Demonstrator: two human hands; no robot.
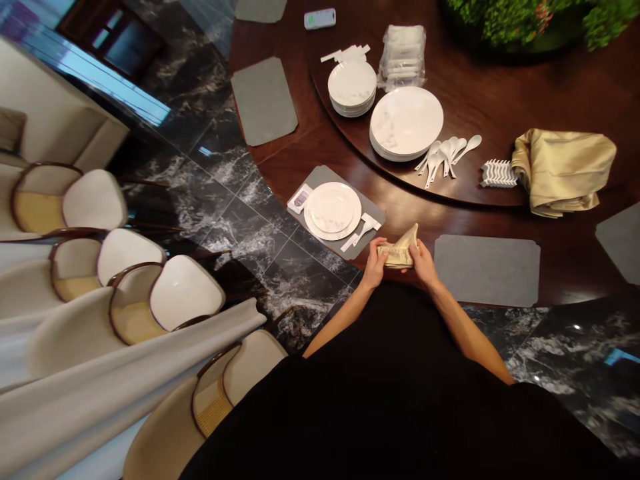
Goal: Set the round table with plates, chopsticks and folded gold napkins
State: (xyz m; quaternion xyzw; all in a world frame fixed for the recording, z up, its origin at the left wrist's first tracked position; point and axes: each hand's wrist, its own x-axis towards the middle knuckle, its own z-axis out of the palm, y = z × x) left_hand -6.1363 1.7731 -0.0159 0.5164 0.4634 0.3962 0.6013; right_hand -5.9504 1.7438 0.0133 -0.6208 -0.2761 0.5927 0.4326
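As hands [376, 265] hold napkin [397, 253] at wood table [565, 267], marble floor [300, 280] beneath.

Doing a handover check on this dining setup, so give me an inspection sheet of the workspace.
Surface: round dark wood table with a turntable and grey place mats.
Job's things: folded gold napkin; gold cloth pile on the turntable.
Clutter: white remote, wrapped packets, stacked plates, white spoons.
Hands: left hand and right hand both hold the napkin.
Cables: nothing seen.
Surroundings: black marble floor, cream chairs.
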